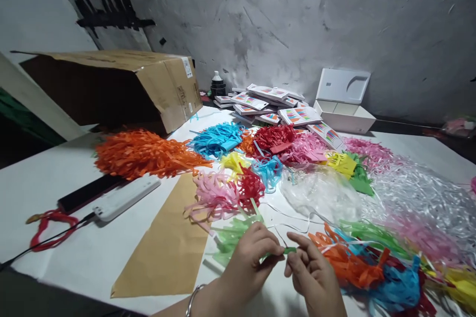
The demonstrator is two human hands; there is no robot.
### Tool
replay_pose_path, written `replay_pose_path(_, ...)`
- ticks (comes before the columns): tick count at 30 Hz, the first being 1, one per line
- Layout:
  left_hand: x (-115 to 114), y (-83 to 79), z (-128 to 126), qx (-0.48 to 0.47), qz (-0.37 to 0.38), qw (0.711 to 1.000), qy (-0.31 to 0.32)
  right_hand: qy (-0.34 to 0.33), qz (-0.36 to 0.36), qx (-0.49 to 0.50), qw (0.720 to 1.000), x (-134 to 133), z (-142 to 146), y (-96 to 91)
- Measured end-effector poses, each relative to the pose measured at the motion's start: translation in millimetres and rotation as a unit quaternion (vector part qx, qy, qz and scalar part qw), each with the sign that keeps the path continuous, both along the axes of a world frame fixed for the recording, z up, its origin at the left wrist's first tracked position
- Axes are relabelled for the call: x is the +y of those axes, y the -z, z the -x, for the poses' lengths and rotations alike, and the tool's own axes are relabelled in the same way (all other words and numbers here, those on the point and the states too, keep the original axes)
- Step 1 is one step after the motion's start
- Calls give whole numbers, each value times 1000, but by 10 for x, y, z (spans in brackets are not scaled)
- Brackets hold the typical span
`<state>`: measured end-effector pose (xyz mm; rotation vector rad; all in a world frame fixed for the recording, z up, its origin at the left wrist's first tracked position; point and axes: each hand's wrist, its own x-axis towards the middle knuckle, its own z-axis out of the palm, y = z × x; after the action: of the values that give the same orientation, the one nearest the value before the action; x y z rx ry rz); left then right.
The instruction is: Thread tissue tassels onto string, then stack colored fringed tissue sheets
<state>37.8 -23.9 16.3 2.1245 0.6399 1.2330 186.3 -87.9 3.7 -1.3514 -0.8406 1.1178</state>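
Observation:
My left hand [251,255] is closed in a pinch on the rolled green top of a tissue-paper tassel [232,237], whose pale green fringe spreads out behind and left of it. From the other side my right hand [314,270] has its thumb and bent fingers at the end of the green roll [290,250], with the forefinger stretched out above. Thin white string [288,225] runs across the table towards the fingers. To the right of my right hand lies a strung pile of orange, blue and dark red tassels [357,267].
Behind the hands lie heaps of coloured fringe, including an orange heap [145,153], and clear plastic [320,190]. A brown paper sheet [167,242], power bank [126,197], open cardboard carton [167,84], stacked packets [267,101] and white box [344,114] are around.

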Motion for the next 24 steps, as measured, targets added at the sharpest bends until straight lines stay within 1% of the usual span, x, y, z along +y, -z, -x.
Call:
replay_pose_path(1,8,3,8,11,-20,1000,3,-20,11,24,999,23,-3,11)
replay_pose_path(2,18,10,16,24,-37,999,4,-37,13,22,999,44,-9,23)
replay_pose_path(5,47,70,29,59,-79,995,10,-66,-11,-81,995,100,-35,57)
replay_pose_path(7,58,135,30,76,-97,992,10,-55,-31,-141,988,144,-56,87)
replay_pose_path(9,67,190,35,95,-104,990,26,0,-64,-143,988,207,-94,135)
replay_pose_path(10,81,202,45,112,-105,987,48,38,-90,-119,988,248,-124,168)
replay_pose_path(12,160,171,96,158,-109,974,123,106,-143,-14,984,338,-213,254)
replay_pose_path(13,240,125,139,184,-107,965,150,122,-156,54,979,384,-268,308)
replay_pose_path(14,354,61,194,209,-99,961,153,125,-159,118,972,425,-324,367)
replay_pose_path(15,504,-15,258,230,-88,960,134,122,-155,169,966,460,-377,430)
replay_pose_path(17,893,-170,399,255,-56,965,9,110,-129,213,962,507,-452,558)
replay_pose_path(19,1330,-266,526,269,-47,958,-84,90,-95,215,968,524,-471,661)
replay_pose_path(21,1709,-264,607,295,-40,940,-165,64,-65,207,974,518,-441,714)
replay_pose_path(22,1852,-233,628,312,-36,930,-192,51,-55,200,977,511,-417,717)
replay_pose_path(24,2029,-149,640,341,-35,910,-234,31,-48,181,982,492,-366,678)
